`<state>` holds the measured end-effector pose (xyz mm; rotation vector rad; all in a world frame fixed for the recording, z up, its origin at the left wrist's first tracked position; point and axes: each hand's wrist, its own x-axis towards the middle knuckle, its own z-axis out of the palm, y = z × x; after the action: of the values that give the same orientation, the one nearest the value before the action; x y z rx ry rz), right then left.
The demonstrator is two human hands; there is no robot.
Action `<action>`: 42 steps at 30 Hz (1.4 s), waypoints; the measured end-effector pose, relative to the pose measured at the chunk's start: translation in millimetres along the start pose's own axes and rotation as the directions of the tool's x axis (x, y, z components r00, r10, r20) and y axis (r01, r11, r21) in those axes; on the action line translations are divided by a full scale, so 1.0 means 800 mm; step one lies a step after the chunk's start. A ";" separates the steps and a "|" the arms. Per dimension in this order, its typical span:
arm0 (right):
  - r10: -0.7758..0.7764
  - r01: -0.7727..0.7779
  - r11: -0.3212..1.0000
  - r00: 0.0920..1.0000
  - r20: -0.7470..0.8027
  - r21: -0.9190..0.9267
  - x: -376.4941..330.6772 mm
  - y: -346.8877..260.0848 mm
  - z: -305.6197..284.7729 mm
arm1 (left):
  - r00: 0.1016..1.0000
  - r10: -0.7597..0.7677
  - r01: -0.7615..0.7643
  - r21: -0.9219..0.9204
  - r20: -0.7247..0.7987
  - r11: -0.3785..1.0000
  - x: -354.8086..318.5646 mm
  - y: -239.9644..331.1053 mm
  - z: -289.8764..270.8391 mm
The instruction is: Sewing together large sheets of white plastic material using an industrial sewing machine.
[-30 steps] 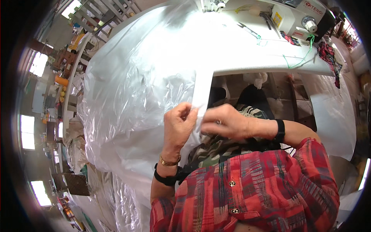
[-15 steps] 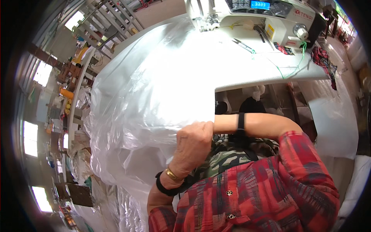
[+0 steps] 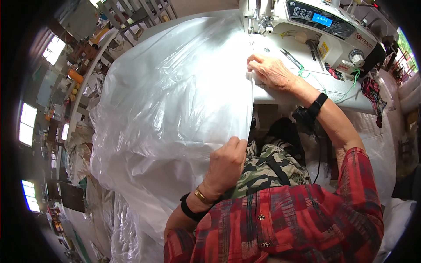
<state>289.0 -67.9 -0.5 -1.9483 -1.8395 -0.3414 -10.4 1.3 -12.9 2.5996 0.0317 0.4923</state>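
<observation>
A large sheet of translucent white plastic (image 3: 175, 96) spreads over the table's left side and drapes down toward my lap. My left hand (image 3: 227, 162) is closed on its right edge near the front of the table. Farther up that same edge, my right hand (image 3: 271, 71) pinches the plastic with its fingertips, just in front of the sewing machine's needle area (image 3: 263, 27). Between my hands the edge runs nearly straight. Strong light washes out part of the sheet beside my right hand.
The white sewing machine (image 3: 329, 33) with a lit display stands at the far right. Thread snips (image 3: 291, 58), green thread (image 3: 335, 100) and red plaid scraps (image 3: 372, 94) lie about its bed. Cluttered shelving (image 3: 81, 79) lines the left; a grey rack (image 3: 140, 17) stands behind.
My right hand has come out from beneath the plastic and moved up the edge toward the needle. My left hand still holds the edge, slightly lower. The view has shifted a little.
</observation>
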 end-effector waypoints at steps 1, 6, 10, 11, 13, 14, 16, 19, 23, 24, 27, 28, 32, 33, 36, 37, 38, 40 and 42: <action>0.007 -0.006 0.999 1.000 -0.026 0.043 0.004 0.005 0.006 | 1.000 -0.020 0.020 -0.003 0.018 1.000 -0.002 0.002 -0.001; -0.054 0.057 0.996 0.997 -0.046 0.074 0.012 0.015 0.014 | 0.996 -0.040 0.032 -0.105 -0.074 0.994 -0.010 0.005 0.002; -0.031 0.031 0.998 0.999 -0.009 0.046 0.014 0.015 0.016 | 0.999 -0.046 0.044 -0.098 -0.009 0.994 -0.015 -0.002 0.006; -0.033 0.035 0.998 0.999 -0.034 0.048 0.012 0.015 0.017 | 0.996 -0.082 0.079 -0.120 -0.018 0.990 -0.014 -0.004 0.008; -0.009 0.012 0.998 0.999 -0.051 0.056 0.010 0.015 0.019 | 0.995 -0.103 0.101 -0.141 -0.012 0.985 -0.011 -0.011 0.013; 0.006 -0.003 0.999 0.998 -0.061 0.052 0.009 0.015 0.021 | 0.996 -0.089 0.086 -0.139 -0.016 0.987 -0.008 -0.015 0.015; 0.103 -0.103 0.995 0.989 -0.103 -0.001 0.007 0.015 0.024 | 0.998 -0.060 0.059 -0.132 -0.006 0.990 -0.002 -0.020 0.017; 0.135 -0.146 0.987 0.981 -0.140 -0.071 0.006 0.016 0.026 | 0.993 -0.075 0.089 -0.148 0.094 0.985 0.013 -0.025 0.019; 0.217 -0.237 0.962 0.965 -0.145 -0.139 0.006 0.017 0.029 | 0.997 -0.036 0.044 -0.130 0.063 0.991 0.040 -0.028 0.023; 0.239 -0.264 0.949 0.959 -0.150 -0.172 0.005 0.017 0.029 | 0.998 -0.033 0.038 -0.124 0.048 0.992 0.049 -0.029 0.024; 0.296 -0.319 0.935 0.943 -0.154 -0.158 0.004 0.018 0.031 | 0.999 -0.015 0.020 -0.119 0.040 0.993 0.074 -0.034 0.029; 0.320 -0.340 0.929 0.936 -0.144 -0.145 0.004 0.018 0.032 | 0.999 -0.007 0.011 -0.117 0.037 0.993 0.083 -0.036 0.029; 0.319 -0.335 0.938 0.934 -0.162 -0.084 0.004 0.020 0.032 | 1.000 0.014 -0.014 -0.119 -0.001 0.993 0.128 -0.046 0.026; 0.321 -0.337 0.938 0.933 -0.164 -0.085 0.004 0.020 0.033 | 1.000 0.026 -0.027 -0.106 -0.011 0.994 0.140 -0.048 0.025; 0.331 -0.351 0.932 0.926 -0.181 -0.094 0.003 0.020 0.035 | 0.999 0.032 -0.033 -0.074 -0.024 0.997 0.177 -0.052 0.024; 0.328 -0.351 0.931 0.924 -0.195 -0.102 0.003 0.021 0.036 | 0.998 0.036 -0.039 -0.061 -0.043 0.997 0.187 -0.053 0.024; 0.317 -0.344 0.934 0.923 -0.217 -0.098 0.002 0.021 0.037 | 1.000 0.010 -0.011 -0.041 -0.006 0.999 0.199 -0.054 0.026; 0.326 -0.354 0.929 0.921 -0.214 -0.106 0.002 0.023 0.040 | 0.998 0.036 -0.036 0.011 -0.055 0.999 0.224 -0.059 0.032; 0.328 -0.356 0.929 0.919 -0.219 -0.102 0.003 0.027 0.042 | 0.999 0.020 -0.019 0.023 -0.050 1.000 0.246 -0.067 0.037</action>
<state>306.7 -50.7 -32.0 -2.1950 -1.3484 -0.5412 187.9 56.7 4.0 2.6116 0.0287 0.5672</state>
